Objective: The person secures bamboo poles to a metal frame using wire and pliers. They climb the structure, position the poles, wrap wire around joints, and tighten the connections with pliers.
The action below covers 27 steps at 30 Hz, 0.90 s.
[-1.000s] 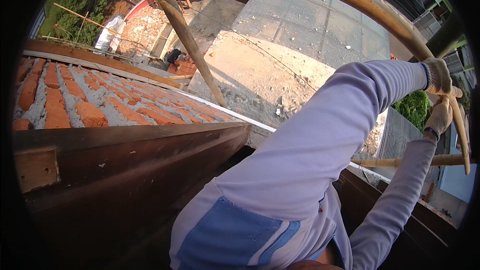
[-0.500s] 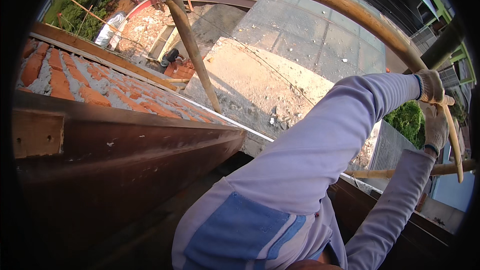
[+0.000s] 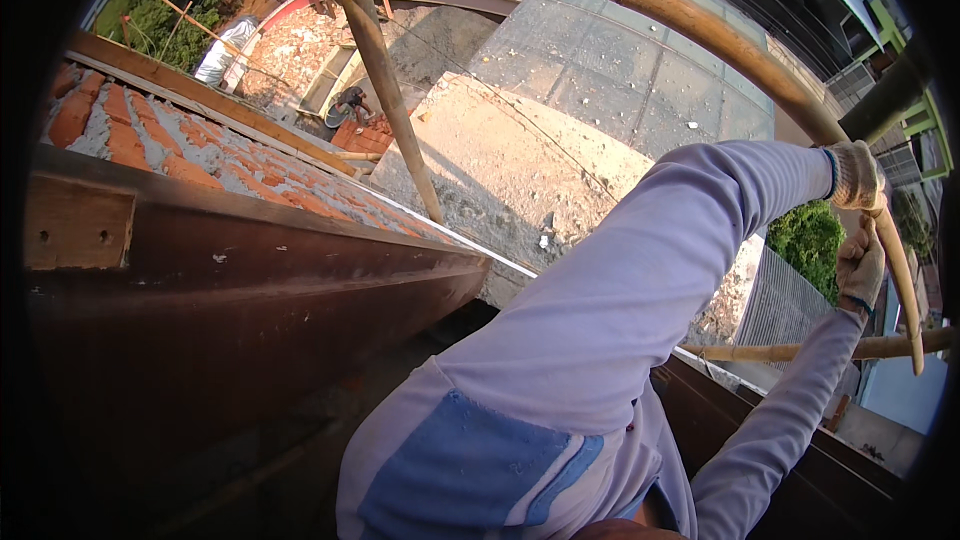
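My left hand [image 3: 857, 176], in a knitted work glove, closes around a bamboo pole [image 3: 735, 32] near the right edge of the view. This long pole curves across the top. Just below is my gloved right hand [image 3: 862, 268], its fingers curled in and its upper end close to the underside of my left hand. Whatever it pinches is too small to make out. A thinner bamboo length [image 3: 906, 290] hangs down beside the right hand. My left arm, in a pale lilac sleeve, reaches across the middle of the view.
On the left runs a brick wall [image 3: 130, 140] with wet-looking mortar, behind a dark brown beam [image 3: 260, 260]. An upright bamboo post [image 3: 385, 90] stands beyond, and a horizontal pole [image 3: 760, 351] crosses at lower right. Far below are a concrete slab [image 3: 540, 140] with rubble and another person [image 3: 352, 100] bending.
My right hand has shifted slightly down from the left hand, and its fingers are curled in more plainly. The left hand stays on the pole. The person below has bent differently.
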Each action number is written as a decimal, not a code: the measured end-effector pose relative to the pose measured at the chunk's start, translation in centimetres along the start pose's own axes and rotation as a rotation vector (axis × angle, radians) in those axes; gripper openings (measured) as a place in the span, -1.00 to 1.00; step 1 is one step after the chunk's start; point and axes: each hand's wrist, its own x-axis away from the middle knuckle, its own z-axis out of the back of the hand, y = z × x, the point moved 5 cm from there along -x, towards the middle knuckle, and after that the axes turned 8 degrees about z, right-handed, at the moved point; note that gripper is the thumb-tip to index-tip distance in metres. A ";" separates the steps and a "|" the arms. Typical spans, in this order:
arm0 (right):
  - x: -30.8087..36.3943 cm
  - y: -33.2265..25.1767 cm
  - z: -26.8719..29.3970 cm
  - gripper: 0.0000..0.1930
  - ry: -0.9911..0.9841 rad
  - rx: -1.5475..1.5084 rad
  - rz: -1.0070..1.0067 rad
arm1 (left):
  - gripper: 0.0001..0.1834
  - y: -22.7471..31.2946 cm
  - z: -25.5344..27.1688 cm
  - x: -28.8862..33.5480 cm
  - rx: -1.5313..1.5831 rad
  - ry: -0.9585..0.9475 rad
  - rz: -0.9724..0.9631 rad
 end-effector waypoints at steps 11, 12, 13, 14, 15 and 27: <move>5.3 -4.5 -3.5 -0.56 0.251 1.897 0.551 | -0.78 -0.1 -0.4 0.1 -0.013 0.041 0.060; 5.4 -4.3 -3.1 -0.56 0.271 1.926 0.562 | -0.78 0.0 -0.5 0.0 -0.012 0.044 0.067; 5.2 -4.0 -2.1 -0.56 0.334 1.922 0.498 | -0.78 -0.1 -0.7 -0.1 -0.015 0.035 0.078; 5.2 -3.8 -1.2 -0.56 0.367 1.919 0.504 | -0.79 0.1 -0.6 -0.1 -0.022 0.062 0.066; 5.1 -3.4 -0.5 -0.56 0.398 1.918 0.508 | -0.79 0.2 -0.5 -0.1 -0.027 0.077 0.060; 9.6 -1.2 -6.3 -0.75 -0.216 0.644 0.220 | -0.77 -0.3 -1.1 -0.4 0.022 0.017 0.095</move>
